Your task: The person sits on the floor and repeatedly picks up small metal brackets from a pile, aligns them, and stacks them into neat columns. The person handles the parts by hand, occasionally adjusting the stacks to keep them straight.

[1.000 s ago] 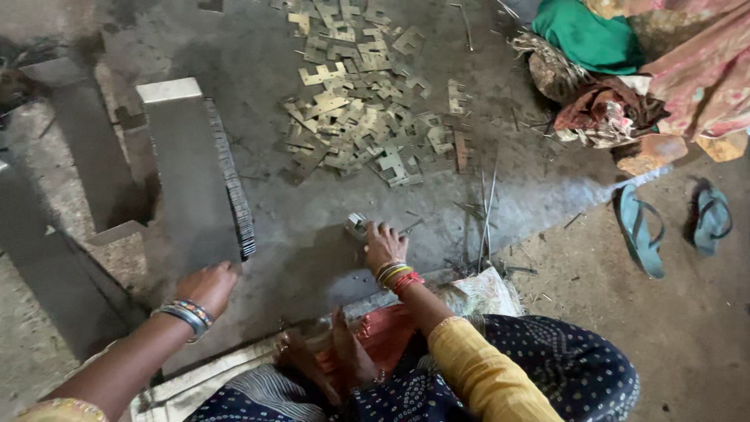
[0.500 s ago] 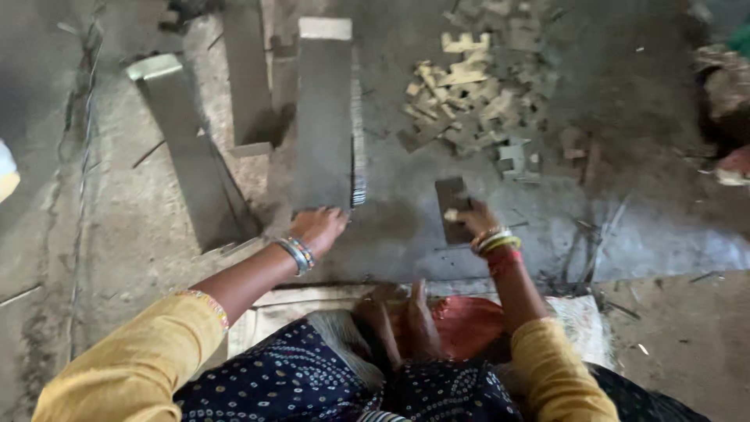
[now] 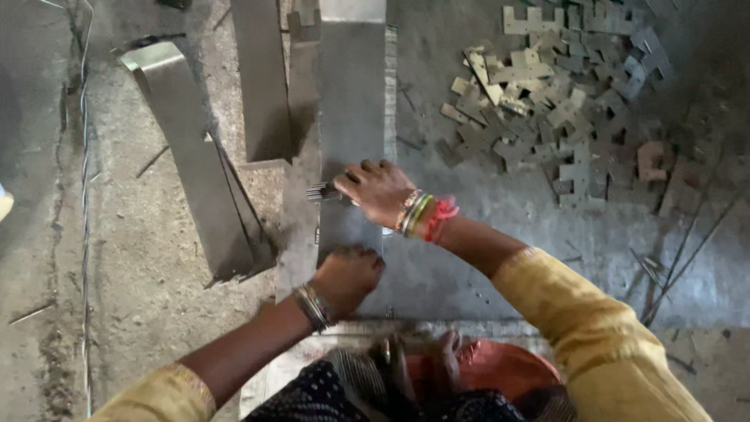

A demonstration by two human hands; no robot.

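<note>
Head view: long metal strip (image 3: pixel 351 94) runs toward 12 o'clock, right hand (image 3: pixel 379 191) fingers curled across it, left hand (image 3: pixel 348 277) fisted on its near end

A rough metal workshop: a dusty concrete floor (image 3: pixel 141 312) carries long steel strips (image 3: pixel 262 78) and a heap of stamped sheet-metal pieces (image 3: pixel 547 101).

Both arms reach forward, left hand (image 3: pixel 348 275) fisted, right hand (image 3: pixel 377 190) curled, apparently gripping.
</note>
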